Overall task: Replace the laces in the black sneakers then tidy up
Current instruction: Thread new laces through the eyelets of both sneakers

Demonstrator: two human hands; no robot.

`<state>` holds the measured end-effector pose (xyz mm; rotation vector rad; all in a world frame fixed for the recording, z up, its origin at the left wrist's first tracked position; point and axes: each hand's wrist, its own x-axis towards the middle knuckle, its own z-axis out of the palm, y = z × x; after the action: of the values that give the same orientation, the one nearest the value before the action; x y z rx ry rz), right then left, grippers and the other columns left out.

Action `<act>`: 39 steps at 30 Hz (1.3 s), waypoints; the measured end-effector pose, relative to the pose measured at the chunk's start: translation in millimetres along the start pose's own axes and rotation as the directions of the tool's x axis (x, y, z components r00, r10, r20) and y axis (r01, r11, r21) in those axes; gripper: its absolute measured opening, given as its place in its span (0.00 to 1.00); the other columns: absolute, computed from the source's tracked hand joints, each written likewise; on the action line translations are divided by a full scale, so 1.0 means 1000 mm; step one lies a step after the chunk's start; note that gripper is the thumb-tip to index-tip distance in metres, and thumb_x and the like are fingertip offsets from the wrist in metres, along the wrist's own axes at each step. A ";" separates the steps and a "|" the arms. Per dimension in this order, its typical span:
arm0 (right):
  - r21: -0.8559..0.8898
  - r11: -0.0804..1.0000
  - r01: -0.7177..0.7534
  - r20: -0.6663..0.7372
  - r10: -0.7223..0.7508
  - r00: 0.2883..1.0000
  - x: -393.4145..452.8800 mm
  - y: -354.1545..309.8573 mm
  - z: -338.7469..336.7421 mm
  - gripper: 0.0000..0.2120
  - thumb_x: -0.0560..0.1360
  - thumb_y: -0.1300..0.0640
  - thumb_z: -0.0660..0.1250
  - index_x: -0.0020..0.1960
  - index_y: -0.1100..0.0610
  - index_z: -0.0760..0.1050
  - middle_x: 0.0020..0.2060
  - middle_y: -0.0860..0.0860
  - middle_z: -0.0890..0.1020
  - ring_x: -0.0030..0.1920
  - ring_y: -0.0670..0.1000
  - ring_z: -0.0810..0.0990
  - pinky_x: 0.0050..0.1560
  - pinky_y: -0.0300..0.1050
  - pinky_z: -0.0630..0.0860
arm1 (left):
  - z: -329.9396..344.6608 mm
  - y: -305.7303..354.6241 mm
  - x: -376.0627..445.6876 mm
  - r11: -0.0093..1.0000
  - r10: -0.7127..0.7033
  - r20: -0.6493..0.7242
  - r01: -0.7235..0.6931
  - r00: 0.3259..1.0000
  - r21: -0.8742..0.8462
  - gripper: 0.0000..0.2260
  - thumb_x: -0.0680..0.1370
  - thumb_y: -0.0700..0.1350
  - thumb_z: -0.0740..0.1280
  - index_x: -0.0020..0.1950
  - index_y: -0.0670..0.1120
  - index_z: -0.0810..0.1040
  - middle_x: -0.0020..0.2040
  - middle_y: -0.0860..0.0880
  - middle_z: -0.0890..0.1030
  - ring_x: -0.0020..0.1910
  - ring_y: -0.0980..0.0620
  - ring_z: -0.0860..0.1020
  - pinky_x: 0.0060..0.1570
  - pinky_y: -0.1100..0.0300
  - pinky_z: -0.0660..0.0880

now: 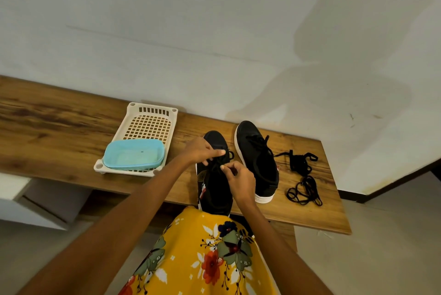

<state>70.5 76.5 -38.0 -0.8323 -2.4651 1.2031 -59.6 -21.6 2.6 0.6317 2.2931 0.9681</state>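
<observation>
Lacing nearly complete: my left hand point(202, 150) and right hand point(238, 176) each pinch the lace point(223, 158) over the near sneaker point(216, 189), which overhangs the shelf's point(59, 127) front edge, apparently tying the bow. The 2nd sneaker point(256, 158), just beside it, already looks laced and tied. Left, I judge: finishing this knot, then clearing the loose laces point(303, 175) near the right edge, perhaps into the tub point(133, 157) in the basket point(148, 125).
</observation>
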 end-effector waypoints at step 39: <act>0.336 0.936 -0.108 0.242 0.025 0.970 0.009 -0.001 -0.014 0.20 0.78 0.70 0.53 0.38 0.54 0.77 0.40 0.47 0.79 0.44 0.44 0.77 0.50 0.36 0.75 | 0.024 -0.036 -0.043 0.893 0.450 -0.255 -0.440 0.856 0.099 0.05 0.72 0.39 0.72 0.46 0.46 0.80 0.45 0.53 0.77 0.46 0.57 0.76 0.48 0.66 0.70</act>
<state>69.6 89.7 -28.4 -0.7116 -2.3022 1.7893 -20.4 -58.9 -25.1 1.1471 2.4584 1.2963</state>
